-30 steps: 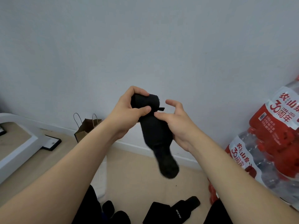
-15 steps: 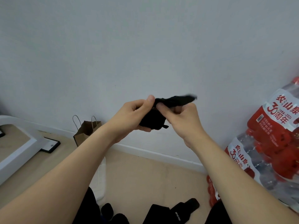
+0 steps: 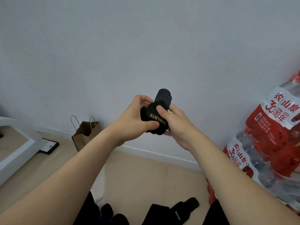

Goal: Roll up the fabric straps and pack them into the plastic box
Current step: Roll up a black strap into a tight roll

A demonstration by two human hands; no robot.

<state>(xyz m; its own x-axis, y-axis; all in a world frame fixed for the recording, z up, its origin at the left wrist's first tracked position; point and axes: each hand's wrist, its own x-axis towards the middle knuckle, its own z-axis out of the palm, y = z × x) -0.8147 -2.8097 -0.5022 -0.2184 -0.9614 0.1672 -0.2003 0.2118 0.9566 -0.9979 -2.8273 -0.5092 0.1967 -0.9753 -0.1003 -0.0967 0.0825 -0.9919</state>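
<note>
Left hand (image 3: 133, 117) and right hand (image 3: 181, 129) both grip one black rolled fabric strap with gold XUEYING lettering (image 3: 152, 116), held in the air before the pale wall (image 3: 146, 46). Fingers curled round it, thumbs on the roll, loose end up. More black fabric straps (image 3: 170, 213) lie on the beige floor (image 3: 146, 176).

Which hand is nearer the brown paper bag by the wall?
Left. The left hand grips the rolled strap up and right of the paper bag; the right hand holds the roll's other side, farther from the bag.
</note>
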